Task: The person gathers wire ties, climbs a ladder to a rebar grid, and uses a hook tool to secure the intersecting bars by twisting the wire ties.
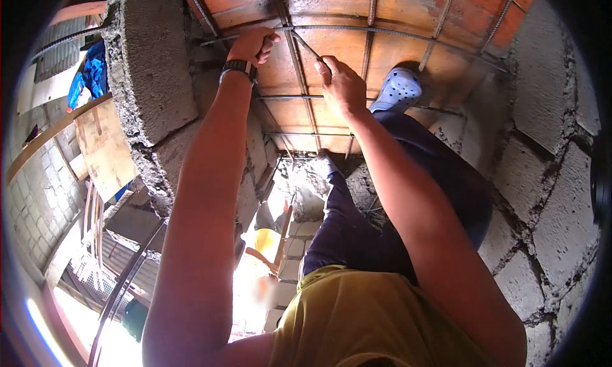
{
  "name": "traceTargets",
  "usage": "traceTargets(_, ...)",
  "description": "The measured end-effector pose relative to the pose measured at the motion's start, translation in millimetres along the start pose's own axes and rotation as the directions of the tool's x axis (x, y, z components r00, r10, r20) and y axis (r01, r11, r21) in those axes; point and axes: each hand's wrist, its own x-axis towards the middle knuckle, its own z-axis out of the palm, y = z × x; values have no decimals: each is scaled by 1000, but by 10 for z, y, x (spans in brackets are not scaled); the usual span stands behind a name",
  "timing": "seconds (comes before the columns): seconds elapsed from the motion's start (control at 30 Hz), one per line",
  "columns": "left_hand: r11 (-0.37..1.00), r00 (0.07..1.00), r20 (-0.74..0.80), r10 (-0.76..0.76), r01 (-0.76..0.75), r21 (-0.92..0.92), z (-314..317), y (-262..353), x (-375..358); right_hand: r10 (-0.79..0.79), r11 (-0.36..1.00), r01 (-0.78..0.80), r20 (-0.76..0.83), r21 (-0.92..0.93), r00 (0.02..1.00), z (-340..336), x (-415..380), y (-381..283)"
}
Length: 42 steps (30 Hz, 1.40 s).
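Observation:
My left hand (255, 45), with a dark watch at the wrist, is closed beside a crossing of the rebar grid (376, 29), its fingers pressed together; what they hold is too small to make out. My right hand (342, 83) is wrapped round a thin dark metal rod (307, 45), whose far end reaches up to the same crossing. The ribbed bars lie over orange-brown wooden panels (398, 13).
Rough block walls rise on the left (156, 61) and right (542, 169). My foot in a blue clog (400, 88) rests on the panels. Lower left are a plywood board (102, 144), a blue cloth (95, 71) and bent bars (121, 290).

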Motion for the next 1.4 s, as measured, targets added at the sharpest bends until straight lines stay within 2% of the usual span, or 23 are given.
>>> traceTargets(0.1,995,998,56,-12,6,97,-37,68,11,1,999,2,57,-52,998,53,39,-3)
traceTargets(0.2,993,1000,25,5,-8,119,-37,86,-38,-5,997,5,11,-75,1000,57,59,-19)
traceTargets(0.27,995,999,23,24,-26,95,-40,59,-27,203,979,-197,177,-49,963,-37,13,-167)
traceTargets(0.4,993,998,30,54,-57,99,-45,89,16,254,956,-268,125,117,959,124,-98,-331)
traceTargets(0.47,988,998,21,59,-62,141,-35,126,32,154,957,-155,24,244,988,357,-115,-253)
traceTargets(0.5,982,998,13,67,-68,178,-35,152,27,351,674,-474,319,566,880,251,-96,-339)
traceTargets(0.53,981,998,11,61,-62,181,-57,186,62,362,210,-722,634,659,684,121,-77,-423)
traceTargets(0.6,979,989,135,67,-91,182,-62,280,147,137,-248,-717,756,651,640,137,-116,-348)
traceTargets(0.67,958,992,71,106,-121,261,-9,198,33,-134,-530,-679,741,508,658,279,-171,-162)
traceTargets(0.73,946,985,25,170,-170,277,45,4,-117,-292,-646,-668,689,370,664,371,-190,-112)
traceTargets(0.87,899,981,2,194,-178,401,153,-412,-88,-372,-807,-564,592,175,715,473,-222,-258)
traceTargets(0.97,790,927,25,374,-332,515,162,-551,109,-484,-839,-544,439,14,757,433,-190,-296)
traceTargets(1.0,790,927,26,374,-334,514,172,-644,144,-483,-839,-544,439,16,758,434,-174,-257)
traceTargets(1.07,628,777,-95,622,-424,652,266,-859,230,-604,-756,-655,407,-19,685,414,-132,-116)
traceTargets(1.13,654,761,-144,633,-426,625,399,-954,321,-577,-748,-664,474,22,665,317,-83,-38)
traceTargets(1.17,680,747,-196,635,-421,600,463,-1015,355,-507,-617,-753,616,228,602,259,-52,16)
traceTargets(1.2,704,730,-249,636,-417,575,524,-1053,375,-395,-423,-819,734,388,552,164,-4,7)
traceTargets(1.23,751,762,-304,572,-338,567,600,-943,228,-125,-139,-840,832,524,540,55,18,-104)
traceTargets(1.27,753,763,-303,571,-339,564,586,-904,191,58,563,-535,615,630,786,171,55,-158)
traceTargets(1.3,832,846,-196,495,-398,386,512,-896,165,80,850,-262,379,457,922,229,3,-256)
traceTargets(1.33,889,898,-65,435,-416,192,473,-874,134,-16,991,-2,131,137,991,128,-55,-421)
traceTargets(1.37,928,932,-58,358,-362,-84,477,-853,105,145,971,-200,347,129,927,-53,-104,-517)
traceTargets(1.4,923,927,-50,372,-375,-84,473,-784,73,112,978,-166,357,125,927,-101,-129,-511)
